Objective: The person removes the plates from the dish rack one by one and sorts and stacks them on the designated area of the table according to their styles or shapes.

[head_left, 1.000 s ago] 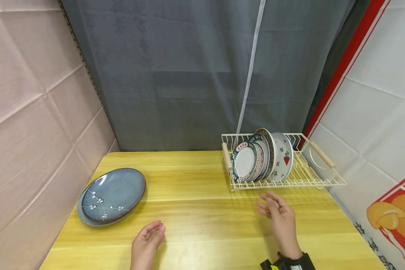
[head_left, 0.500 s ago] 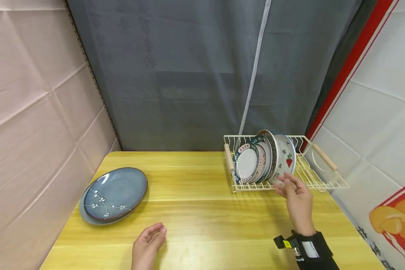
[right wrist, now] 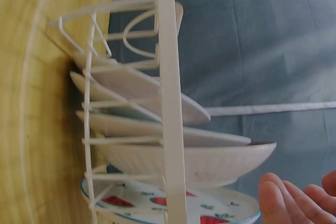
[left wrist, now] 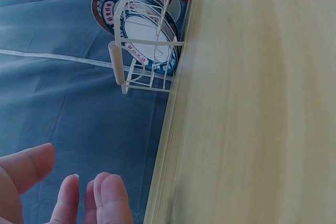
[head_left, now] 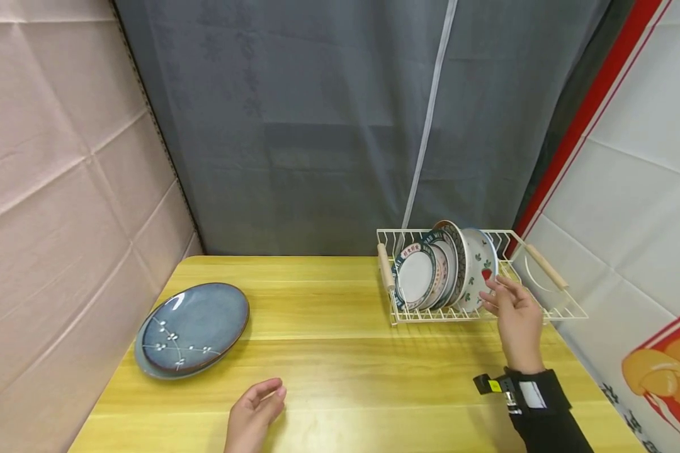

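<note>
My right hand (head_left: 515, 327) reaches up to the white dish rack (head_left: 544, 314). Its fingertips overlap a white plate with a strawberry pattern (head_left: 476, 264), which stands on edge in the rack as the rightmost dish. In the right wrist view the loosely bent fingers (right wrist: 275, 203) are beside that plate's (right wrist: 226, 203) rim, with nothing gripped. Left of it, several dishes lean upright in a row, the leftmost a small plate with a dark green lettered rim (head_left: 416, 277). My left hand (head_left: 255, 415) hovers over the table's near side, fingers relaxed and holding nothing.
Two blue-grey plates lie stacked on the left of the wooden table (head_left: 317, 352); the upper plate (head_left: 204, 321) has a white flower branch. Wooden handles (head_left: 385, 267) top the rack's ends. A grey curtain (head_left: 317, 126) hangs behind, with cloth walls at both sides.
My right hand has moved right and forward, from in front of the rack to the strawberry plate. The left hand stays nearly in place, and the view has shifted slightly.
</note>
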A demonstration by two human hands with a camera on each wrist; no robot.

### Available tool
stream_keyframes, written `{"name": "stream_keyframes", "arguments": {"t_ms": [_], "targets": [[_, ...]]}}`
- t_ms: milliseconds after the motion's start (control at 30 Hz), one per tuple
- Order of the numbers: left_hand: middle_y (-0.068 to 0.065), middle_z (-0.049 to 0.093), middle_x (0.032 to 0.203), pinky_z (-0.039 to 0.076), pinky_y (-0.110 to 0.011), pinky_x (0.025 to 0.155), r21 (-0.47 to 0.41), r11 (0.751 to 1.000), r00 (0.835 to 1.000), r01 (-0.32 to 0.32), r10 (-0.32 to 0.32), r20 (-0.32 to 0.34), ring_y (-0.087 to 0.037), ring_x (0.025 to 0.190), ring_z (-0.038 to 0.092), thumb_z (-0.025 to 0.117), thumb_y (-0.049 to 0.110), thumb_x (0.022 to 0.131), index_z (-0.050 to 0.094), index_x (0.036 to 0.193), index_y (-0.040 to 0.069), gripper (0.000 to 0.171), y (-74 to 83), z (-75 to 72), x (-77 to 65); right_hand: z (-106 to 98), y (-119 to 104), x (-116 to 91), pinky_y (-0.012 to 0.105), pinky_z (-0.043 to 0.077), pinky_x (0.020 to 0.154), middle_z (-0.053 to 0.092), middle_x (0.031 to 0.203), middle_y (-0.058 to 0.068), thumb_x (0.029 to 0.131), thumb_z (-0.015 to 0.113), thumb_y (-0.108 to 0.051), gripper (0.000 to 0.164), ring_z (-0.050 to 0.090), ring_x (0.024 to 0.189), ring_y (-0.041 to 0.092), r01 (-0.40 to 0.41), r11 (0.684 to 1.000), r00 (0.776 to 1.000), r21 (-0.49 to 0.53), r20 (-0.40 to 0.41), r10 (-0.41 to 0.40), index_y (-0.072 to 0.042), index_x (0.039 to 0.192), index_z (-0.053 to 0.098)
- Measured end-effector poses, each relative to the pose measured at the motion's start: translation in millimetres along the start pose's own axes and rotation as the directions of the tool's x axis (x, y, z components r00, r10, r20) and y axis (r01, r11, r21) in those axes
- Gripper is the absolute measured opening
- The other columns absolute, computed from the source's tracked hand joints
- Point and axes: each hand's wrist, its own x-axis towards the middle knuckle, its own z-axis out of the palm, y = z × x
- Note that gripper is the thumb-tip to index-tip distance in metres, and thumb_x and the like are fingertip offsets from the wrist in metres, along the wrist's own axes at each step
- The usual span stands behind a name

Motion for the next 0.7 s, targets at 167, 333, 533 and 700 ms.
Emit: {"name": "stream_keyframes", "arguments": {"t_ms": [167, 333, 533, 700], "targets": [[-0.030, 0.071, 0.150, 0.071, -0.028, 0.097, -0.007, 1.000, 1.000, -0.002, 0.002, 0.001, -0.024, 0.124, 0.079, 0.078, 0.017, 0.109, 0.064, 0.145, -0.014, 0.050, 1.5, 0.1, -1.1, -2.7, 1.1, 17.2, 0.005, 0.062, 0.074, 0.072, 0.099, -0.034, 0.118, 0.055, -0.016, 0.040, 0.072, 0.079, -0.019, 0.024, 0.995, 0.998, -0.095, -0.059, -0.030, 0.009, 0.147, 0.067], [-0.030, 0.071, 0.149, 0.071, -0.029, 0.097, -0.009, 1.000, 1.000, -0.002, 0.002, 0.001, -0.020, 0.122, 0.079, 0.078, 0.017, 0.109, 0.065, 0.144, -0.014, 0.049, 2.0, 0.2, -0.7, -7.7, 3.9, 30.6, 0.002, 0.059, 0.073, 0.083, 0.128, 0.005, 0.119, 0.052, -0.021, 0.043, 0.066, 0.077, -0.023, -0.022, 0.980, 0.993, -0.199, -0.116, -0.002, 0.005, 0.149, 0.068], [-0.031, 0.071, 0.149, 0.071, -0.030, 0.097, 0.007, 1.000, 1.000, -0.011, 0.011, 0.006, -0.026, 0.125, 0.079, 0.077, 0.017, 0.109, 0.065, 0.144, -0.015, 0.049, 1.4, -0.4, -0.1, -9.9, 11.0, 41.7, -0.001, 0.054, 0.066, 0.074, 0.143, 0.034, 0.117, 0.052, -0.019, 0.045, 0.059, 0.070, -0.025, -0.056, 0.960, 0.994, -0.274, -0.102, 0.029, 0.008, 0.150, 0.067], [-0.032, 0.070, 0.150, 0.071, -0.031, 0.098, 0.007, 1.000, 1.000, -0.012, 0.012, 0.012, -0.031, 0.128, 0.079, 0.077, 0.017, 0.110, 0.065, 0.144, -0.014, 0.048, 1.7, 0.7, -0.4, -5.3, 16.6, 50.6, -0.002, 0.050, 0.062, 0.069, 0.147, 0.039, 0.117, 0.052, -0.023, 0.049, 0.053, 0.066, -0.025, -0.074, 0.942, 0.997, -0.327, -0.032, 0.067, 0.009, 0.153, 0.063]]}}
